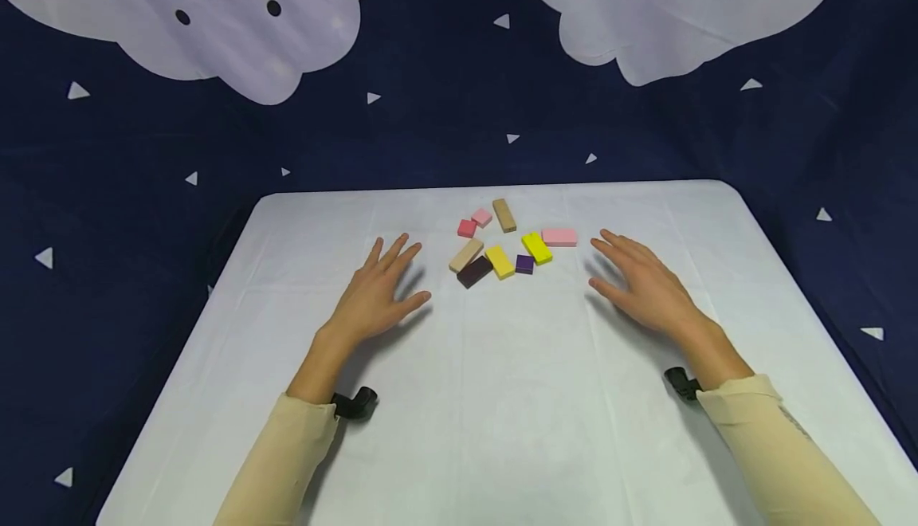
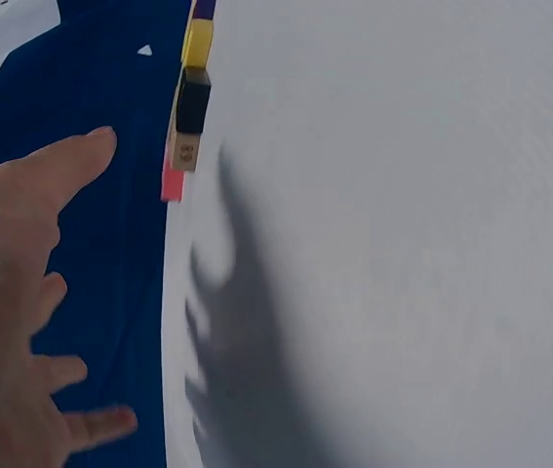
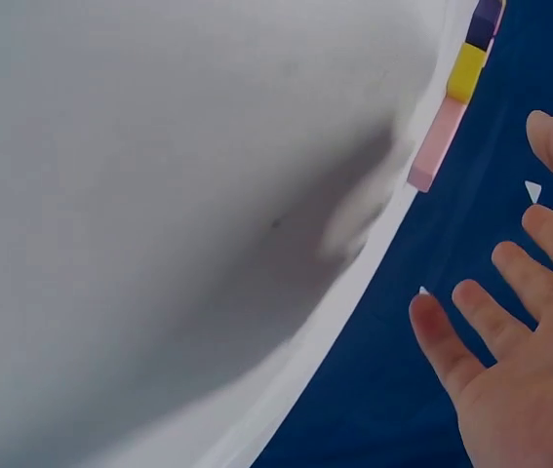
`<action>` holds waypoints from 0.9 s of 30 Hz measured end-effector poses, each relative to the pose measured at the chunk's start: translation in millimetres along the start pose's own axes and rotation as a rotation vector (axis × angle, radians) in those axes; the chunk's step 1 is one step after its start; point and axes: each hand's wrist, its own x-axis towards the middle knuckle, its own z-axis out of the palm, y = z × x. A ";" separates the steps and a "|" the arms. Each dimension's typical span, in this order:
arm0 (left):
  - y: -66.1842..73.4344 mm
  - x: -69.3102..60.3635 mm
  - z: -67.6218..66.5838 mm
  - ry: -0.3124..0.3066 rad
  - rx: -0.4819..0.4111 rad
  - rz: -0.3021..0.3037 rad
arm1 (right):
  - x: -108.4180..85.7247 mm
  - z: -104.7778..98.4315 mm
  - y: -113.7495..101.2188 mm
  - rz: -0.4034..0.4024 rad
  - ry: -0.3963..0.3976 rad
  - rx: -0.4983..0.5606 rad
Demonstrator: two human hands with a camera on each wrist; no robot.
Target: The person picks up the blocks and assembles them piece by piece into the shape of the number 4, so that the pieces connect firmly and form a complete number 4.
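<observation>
Several small coloured blocks lie loosely grouped near the far side of the table. A dark brown block (image 1: 475, 272) touches a pale wooden block (image 1: 466, 256), with a yellow block (image 1: 500, 262) close on the right. Further right are a purple block (image 1: 524, 264), a bright yellow block (image 1: 536, 248) and a long pink block (image 1: 559, 237). Behind lie a red block (image 1: 467, 228), a small pink block (image 1: 481, 217) and a tan block (image 1: 504, 215). My left hand (image 1: 376, 295), fingers spread, hovers left of the group. To its right hovers my right hand (image 1: 645, 287), fingers extended, holding nothing.
A white cloth covers the table (image 1: 531, 414), its far edge just behind the blocks. Beyond hangs a dark blue curtain (image 1: 430, 135) with white clouds and triangles. Black wrist cameras (image 1: 356, 403) sit on both wrists.
</observation>
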 end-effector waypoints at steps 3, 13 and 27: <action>2.0 3.9 0.6 0.027 -0.017 0.042 | 4.8 3.4 -2.2 -0.031 -0.024 0.008; 11.1 14.5 4.3 0.039 -0.066 0.157 | 17.9 10.3 -8.3 -0.051 -0.060 0.023; 35.1 41.4 21.2 0.045 -0.068 0.213 | 45.8 19.4 -23.5 -0.041 -0.020 0.082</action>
